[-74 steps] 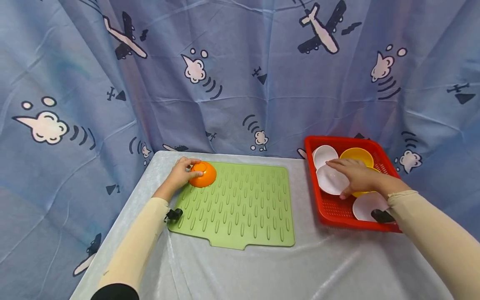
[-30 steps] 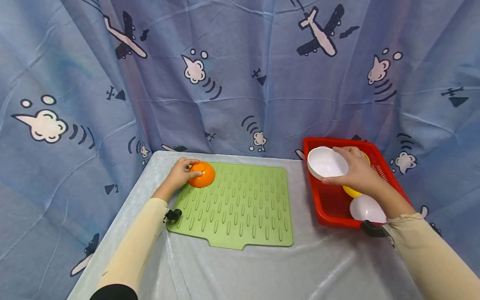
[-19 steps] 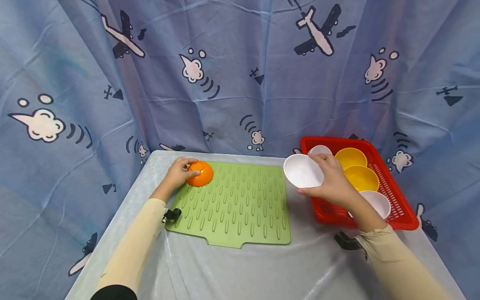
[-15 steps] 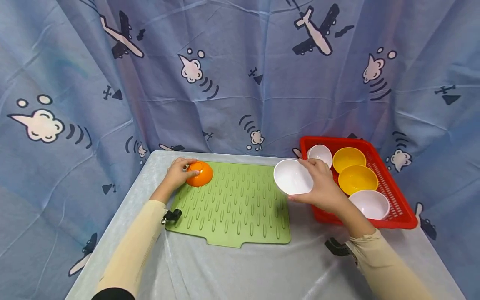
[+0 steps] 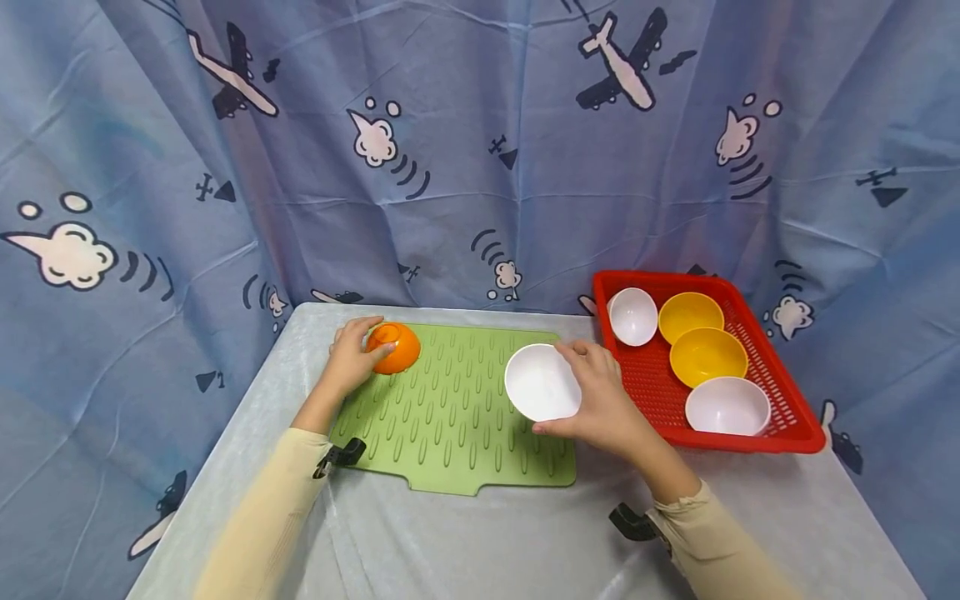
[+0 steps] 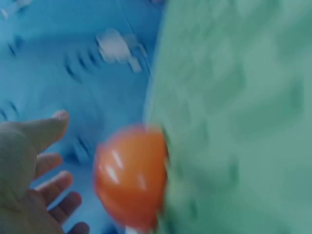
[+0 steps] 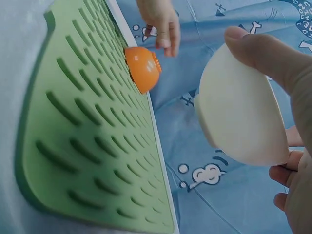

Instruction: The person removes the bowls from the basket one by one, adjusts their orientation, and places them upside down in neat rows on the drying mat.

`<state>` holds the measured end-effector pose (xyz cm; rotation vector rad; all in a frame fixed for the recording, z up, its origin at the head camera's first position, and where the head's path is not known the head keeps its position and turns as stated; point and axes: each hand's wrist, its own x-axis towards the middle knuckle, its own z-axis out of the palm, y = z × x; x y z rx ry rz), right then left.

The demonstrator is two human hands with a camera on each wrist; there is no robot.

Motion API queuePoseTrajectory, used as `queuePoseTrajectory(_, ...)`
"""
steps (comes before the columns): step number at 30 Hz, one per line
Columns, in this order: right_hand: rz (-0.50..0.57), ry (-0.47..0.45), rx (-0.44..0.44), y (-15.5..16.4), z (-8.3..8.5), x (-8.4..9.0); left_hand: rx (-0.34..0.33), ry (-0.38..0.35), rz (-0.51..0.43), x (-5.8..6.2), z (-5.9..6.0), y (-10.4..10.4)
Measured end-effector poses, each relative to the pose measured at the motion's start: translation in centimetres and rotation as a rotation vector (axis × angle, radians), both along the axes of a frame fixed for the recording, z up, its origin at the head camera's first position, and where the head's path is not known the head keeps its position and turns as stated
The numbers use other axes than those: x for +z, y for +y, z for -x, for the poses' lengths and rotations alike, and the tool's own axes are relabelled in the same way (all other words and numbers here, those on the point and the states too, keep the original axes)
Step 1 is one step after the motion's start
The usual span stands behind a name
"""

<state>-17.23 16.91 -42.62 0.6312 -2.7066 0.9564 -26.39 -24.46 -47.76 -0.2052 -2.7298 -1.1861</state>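
Holding the white bowl [image 5: 542, 382] tilted above the green mat [image 5: 457, 417], the right hand [image 5: 600, 402] grips only its rim, so it could slip; the left hand [image 5: 351, 358], fingers relaxed, touches the orange bowl [image 5: 393, 347] at the mat's far corner.

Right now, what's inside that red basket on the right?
The red basket holds four bowls, open side up: a small white bowl at the back, two yellow bowls and a white bowl nearest the front. All look empty. The basket floor under them is hidden.
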Motion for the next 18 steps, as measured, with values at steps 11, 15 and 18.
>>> queuePoseTrajectory(11,0.024,0.118,0.010,-2.4,-1.7,-1.9,-0.357,-0.316,-0.383,3.6,-7.6,8.7)
queuePoseTrajectory(15,0.042,0.154,0.032,-2.9,-2.1,-2.3,-0.487,-0.450,-0.430,3.1,-9.4,10.9)
queuePoseTrajectory(18,0.052,0.166,0.052,-3.1,-2.2,-2.2,-0.523,-0.514,-0.494,2.5,-10.0,11.8)
